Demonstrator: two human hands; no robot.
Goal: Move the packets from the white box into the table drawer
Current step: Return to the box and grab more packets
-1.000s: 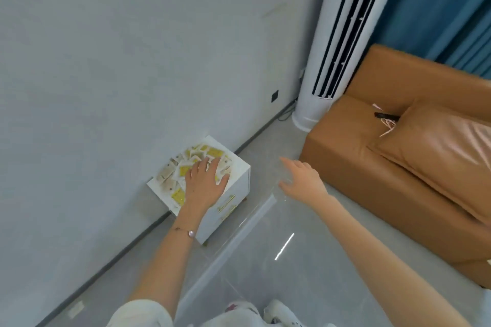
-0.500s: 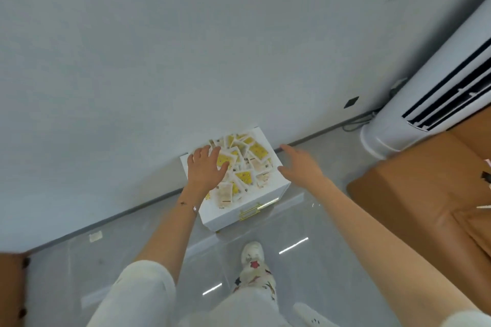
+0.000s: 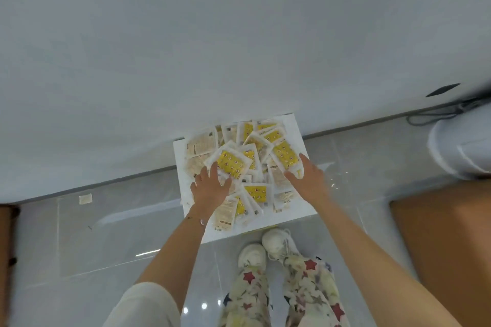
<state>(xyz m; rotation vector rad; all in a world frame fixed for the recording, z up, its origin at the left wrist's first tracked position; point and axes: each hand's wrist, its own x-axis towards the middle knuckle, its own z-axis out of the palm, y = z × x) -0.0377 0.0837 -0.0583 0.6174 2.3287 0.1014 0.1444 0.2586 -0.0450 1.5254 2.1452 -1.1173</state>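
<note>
Several white-and-yellow packets lie heaped on the top of a low white box that stands against the wall. My left hand rests on the near left of the heap with its fingers spread. My right hand lies on the right side of the heap, fingers straight and touching a yellow packet. A thin yellow strip shows at the box's near edge. Its front face and any drawer are hidden from this high angle.
A grey wall rises right behind the box. A white floor-standing unit and its cable are at the right, with a brown sofa below them. A small paper lies on the floor at left. My shoes stand just before the box.
The view has swung down over the box. My right hand has moved from beside the box onto the packets. My left hand has stayed on the heap.
</note>
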